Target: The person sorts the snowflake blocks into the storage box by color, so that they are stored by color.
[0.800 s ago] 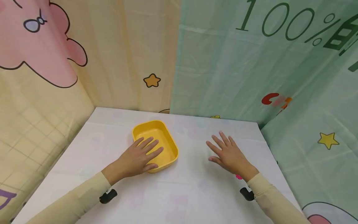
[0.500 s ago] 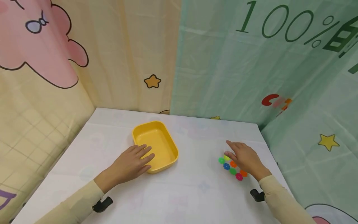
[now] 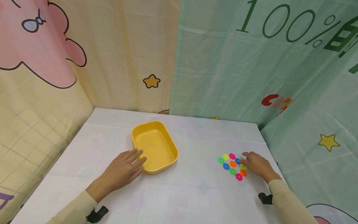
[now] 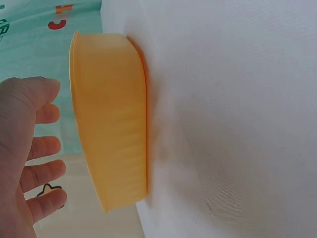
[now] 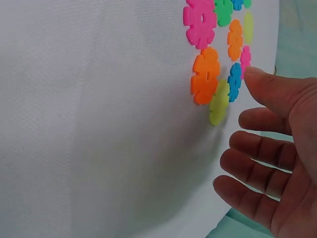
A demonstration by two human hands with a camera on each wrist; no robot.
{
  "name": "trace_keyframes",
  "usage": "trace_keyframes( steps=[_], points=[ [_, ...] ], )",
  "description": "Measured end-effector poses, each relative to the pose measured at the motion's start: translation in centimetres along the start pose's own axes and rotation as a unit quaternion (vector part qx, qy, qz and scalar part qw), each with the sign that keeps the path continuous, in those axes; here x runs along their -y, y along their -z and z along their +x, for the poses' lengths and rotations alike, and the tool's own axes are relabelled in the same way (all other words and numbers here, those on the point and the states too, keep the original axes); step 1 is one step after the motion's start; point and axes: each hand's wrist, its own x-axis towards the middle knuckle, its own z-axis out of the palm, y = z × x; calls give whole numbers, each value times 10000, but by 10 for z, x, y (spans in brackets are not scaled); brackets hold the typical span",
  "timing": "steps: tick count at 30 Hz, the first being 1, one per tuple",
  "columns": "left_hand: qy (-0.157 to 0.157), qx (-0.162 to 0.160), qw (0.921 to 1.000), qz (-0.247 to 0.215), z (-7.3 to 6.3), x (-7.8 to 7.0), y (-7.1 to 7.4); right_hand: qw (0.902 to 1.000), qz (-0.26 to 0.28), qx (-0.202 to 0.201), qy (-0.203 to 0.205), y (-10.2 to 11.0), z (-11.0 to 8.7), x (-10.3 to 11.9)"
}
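My left hand [image 3: 120, 169] hovers by the near left rim of a yellow rectangular tray [image 3: 158, 146], fingers extended and holding nothing. In the left wrist view those fingers [image 4: 44, 146] are spread apart beside the side wall of the tray [image 4: 111, 119]. Several small flower-shaped plastic discs, pink, orange, green, blue and yellow, lie in a flat cluster on the right of the table, among them an orange disc [image 3: 233, 164]. My right hand [image 3: 258, 166] is over the right edge of this cluster. Its loosely bent fingers hold nothing, with the thumb near a blue disc [image 5: 234, 83].
A white cloth covers the table [image 3: 193, 193]. Printed curtains [image 3: 218, 71] stand close behind it and along both sides. Between the tray and the discs lies a stretch of white cloth. A black wrist mount [image 3: 97, 214] sits under each forearm.
My left hand has drawn back from over the tray to its near left rim. The right hand has moved right and toward me, uncovering the discs beneath it.
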Motion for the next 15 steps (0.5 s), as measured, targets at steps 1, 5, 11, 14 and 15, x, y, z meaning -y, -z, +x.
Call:
trace_keyframes(
  steps=[1,5,11,14,15],
  points=[
    [17,5,10000,-5,-1,0,-1,10000,10,71,-25,-2,-1,-2],
    [80,-73,9999,-9,-7,-1,-1,9999,-38,153,30,-10,-1,-5],
    [58,-152,9998,-121,-9,1,-2,9993,-328,42,169,-19,4,-5],
    [-41,-218,9994,-256,-3,-1,-8,9996,-284,12,51,-17,0,-8],
    [-75,-235,9993,-284,-1,-2,-10,9998,-220,26,4,-16,-2,-9]
  ],
)
